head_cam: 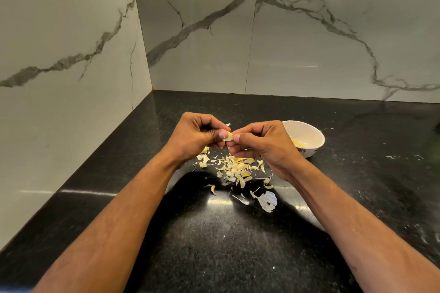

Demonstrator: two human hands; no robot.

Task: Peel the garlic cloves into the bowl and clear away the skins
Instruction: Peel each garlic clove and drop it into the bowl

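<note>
The left hand point(195, 135) and right hand point(259, 143) both pinch one small pale garlic clove point(228, 136) above scattered papery skins point(235, 169), beside a white ceramic bowl point(307, 138).

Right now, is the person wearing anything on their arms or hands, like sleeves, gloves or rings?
No. Both forearms are bare as far as the picture shows, with no sleeves in view. The left hand and the right hand have no gloves, and I see no watch, bracelet or rings. The left thumb's nail is short and plain.
</note>
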